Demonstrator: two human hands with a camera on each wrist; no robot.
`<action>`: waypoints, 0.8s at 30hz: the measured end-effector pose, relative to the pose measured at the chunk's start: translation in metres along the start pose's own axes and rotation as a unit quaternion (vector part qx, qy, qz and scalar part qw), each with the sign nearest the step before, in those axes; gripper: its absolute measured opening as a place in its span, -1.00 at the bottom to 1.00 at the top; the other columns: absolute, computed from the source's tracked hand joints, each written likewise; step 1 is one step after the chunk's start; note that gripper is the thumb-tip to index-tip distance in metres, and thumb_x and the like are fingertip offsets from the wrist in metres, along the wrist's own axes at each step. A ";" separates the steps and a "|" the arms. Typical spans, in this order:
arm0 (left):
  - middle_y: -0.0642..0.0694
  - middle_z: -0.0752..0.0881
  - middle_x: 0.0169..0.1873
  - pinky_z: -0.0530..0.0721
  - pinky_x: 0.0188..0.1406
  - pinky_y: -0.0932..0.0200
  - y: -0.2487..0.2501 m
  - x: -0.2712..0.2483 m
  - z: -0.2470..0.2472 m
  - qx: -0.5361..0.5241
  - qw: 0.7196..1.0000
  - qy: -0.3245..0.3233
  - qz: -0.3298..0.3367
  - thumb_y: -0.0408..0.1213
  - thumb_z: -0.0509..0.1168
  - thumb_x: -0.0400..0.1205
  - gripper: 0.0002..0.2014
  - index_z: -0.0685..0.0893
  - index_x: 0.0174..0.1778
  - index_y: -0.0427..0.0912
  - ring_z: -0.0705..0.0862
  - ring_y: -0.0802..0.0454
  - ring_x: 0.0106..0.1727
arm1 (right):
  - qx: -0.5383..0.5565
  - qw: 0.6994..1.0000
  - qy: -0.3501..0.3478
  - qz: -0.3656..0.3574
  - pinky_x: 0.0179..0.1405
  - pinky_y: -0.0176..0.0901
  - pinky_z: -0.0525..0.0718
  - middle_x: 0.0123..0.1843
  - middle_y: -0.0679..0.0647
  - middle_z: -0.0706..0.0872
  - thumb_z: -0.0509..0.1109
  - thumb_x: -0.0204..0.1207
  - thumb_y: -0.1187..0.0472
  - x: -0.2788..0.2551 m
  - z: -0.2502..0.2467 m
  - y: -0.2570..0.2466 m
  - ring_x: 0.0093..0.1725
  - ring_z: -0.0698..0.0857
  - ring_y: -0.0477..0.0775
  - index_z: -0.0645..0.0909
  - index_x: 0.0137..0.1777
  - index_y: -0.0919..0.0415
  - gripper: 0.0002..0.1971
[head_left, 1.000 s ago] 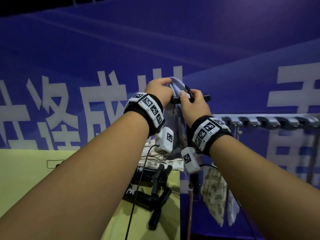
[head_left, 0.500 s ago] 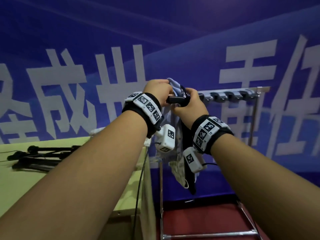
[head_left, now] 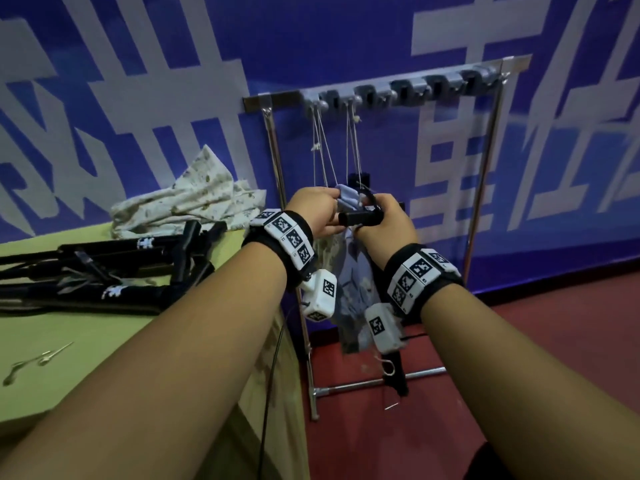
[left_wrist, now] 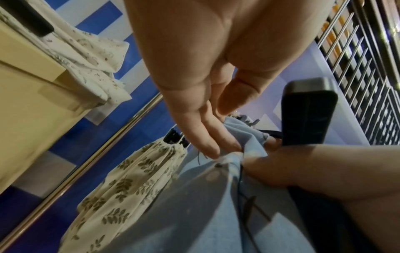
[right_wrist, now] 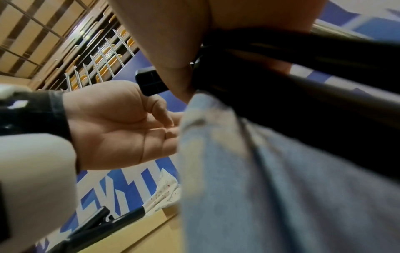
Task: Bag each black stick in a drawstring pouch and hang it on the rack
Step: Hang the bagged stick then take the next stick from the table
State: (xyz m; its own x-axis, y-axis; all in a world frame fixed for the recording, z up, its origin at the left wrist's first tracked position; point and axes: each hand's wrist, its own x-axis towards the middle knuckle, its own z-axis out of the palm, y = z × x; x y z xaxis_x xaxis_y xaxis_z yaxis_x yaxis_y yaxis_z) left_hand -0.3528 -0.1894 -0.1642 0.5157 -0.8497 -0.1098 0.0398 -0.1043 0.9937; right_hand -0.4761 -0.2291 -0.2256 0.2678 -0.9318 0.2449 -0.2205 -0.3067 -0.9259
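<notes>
Held up in front of the rack (head_left: 388,88), just below its row of hooks: black stick (head_left: 360,218), handle end clamped in the curled right hand (head_left: 384,225), shaft hanging down inside the pale blue pouch (head_left: 356,271). Left hand (head_left: 317,214) right beside it, fingers (left_wrist: 207,137) pinching the pouch's gathered mouth against the handle. Already hung on the rack by their cords: two bagged sticks, the leaf-print pouch (left_wrist: 129,186) closest. On the table (head_left: 86,341) to the left: several more black sticks (head_left: 114,268), exact count unclear in the tangle, plus a heap of cream printed pouches (head_left: 194,199). Stick matte black, squared at its handle end; pouch soft, creased, faintly patterned.
</notes>
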 end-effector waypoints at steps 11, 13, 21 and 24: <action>-0.25 0.76 0.20 0.83 0.11 -0.20 -0.060 0.047 -0.021 0.226 0.966 -0.121 -0.043 -0.53 0.32 0.68 -0.55 0.61 0.44 -0.03 0.88 -0.19 0.04 | 0.066 0.997 0.024 0.044 -0.42 -0.51 0.58 -0.09 -0.13 0.77 0.43 0.52 0.48 0.004 0.040 0.077 -0.27 0.73 -0.38 0.63 0.11 -0.15 -0.56; -0.25 0.77 0.09 0.84 0.08 -0.21 -0.057 0.051 -0.023 0.246 0.960 -0.112 -0.074 -0.40 0.45 0.66 -0.68 0.63 0.33 -0.21 0.88 -0.17 -0.02 | 0.072 0.996 0.025 0.036 -0.43 -0.54 0.55 -0.10 -0.16 0.76 0.42 0.52 0.50 0.010 0.046 0.075 -0.30 0.70 -0.44 0.61 0.11 -0.16 -0.54; -0.21 0.84 0.12 0.79 0.22 -0.18 -0.066 0.062 -0.041 0.312 0.933 -0.138 -0.115 -0.37 0.58 0.56 -0.68 0.76 0.21 -0.33 0.89 -0.18 0.04 | 0.115 0.992 0.056 0.017 -0.11 -0.29 0.76 -0.02 -0.14 0.83 0.49 0.49 0.40 0.027 0.064 0.073 -0.09 0.80 -0.23 0.67 0.15 -0.17 -0.58; -0.21 0.81 -0.08 0.80 0.08 -0.03 -0.071 0.067 -0.037 0.353 0.922 -0.133 -0.090 -0.36 0.55 0.58 -0.66 0.76 0.26 -0.35 0.81 -0.09 -0.10 | 0.145 0.987 0.061 0.014 -0.12 -0.41 0.71 -0.01 -0.14 0.84 0.58 0.50 0.34 0.027 0.064 0.073 -0.09 0.80 -0.30 0.68 0.13 -0.16 -0.63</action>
State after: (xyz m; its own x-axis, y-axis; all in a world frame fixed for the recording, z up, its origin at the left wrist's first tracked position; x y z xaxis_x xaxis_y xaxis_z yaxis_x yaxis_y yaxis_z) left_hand -0.2897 -0.2202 -0.2413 0.3237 -0.8726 -0.3659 -0.5110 -0.4867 0.7085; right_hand -0.4249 -0.2641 -0.3049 0.1469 -0.9607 0.2353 0.0570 -0.2293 -0.9717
